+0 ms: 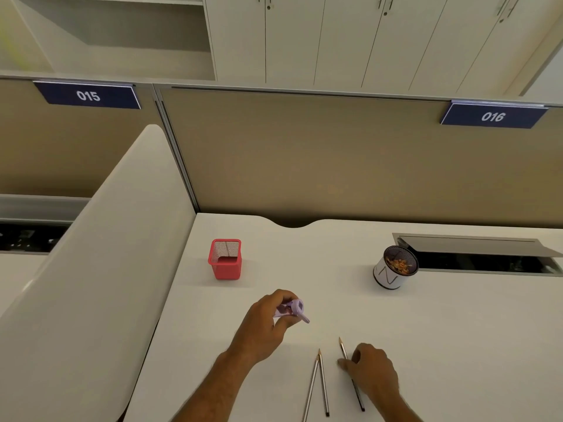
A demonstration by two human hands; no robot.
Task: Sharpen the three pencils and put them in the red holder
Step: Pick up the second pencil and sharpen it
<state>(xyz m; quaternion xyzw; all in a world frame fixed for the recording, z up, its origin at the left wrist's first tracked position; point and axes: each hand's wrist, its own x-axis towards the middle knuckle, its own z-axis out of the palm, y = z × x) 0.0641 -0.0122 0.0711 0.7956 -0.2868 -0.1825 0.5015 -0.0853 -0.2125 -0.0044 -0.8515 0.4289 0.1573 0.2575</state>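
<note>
Step in hand looks like the pickup for the first sharpening: all three pencils are on the white desk (441, 315) and the square red wire-mesh holder (225, 259) looks empty, apart from a thin dark line on its back wall I cannot identify.

The left hand (268, 322) is clenched around a small lilac plastic sharpener (292, 309), held off the desk, its round end facing toward the right hand.

The right hand (370, 368) lies palm-down over the dark slim pencil with a bare wood tip (343, 348). Thumb and fingers touch it at mid-shaft, but whether they have actually closed on it, cannot tell.

That pencil's long axis runs from under the right wrist up and slightly left, tip pointing away from the person, toward the sharpener side.

Two silver-grey slim pencils (316, 382) lie just left of the right hand, between the two forearms, tips touching in a narrow V, both pointing away from the person.

The red holder sits well beyond the left hand, slightly to its left. A white cylindrical cup with shavings inside (394, 268) stands well beyond the right hand.

Next move calls for pinching the dark pencil, lifting it, and swinging its tip left to line up with the sharpener opening.
</note>
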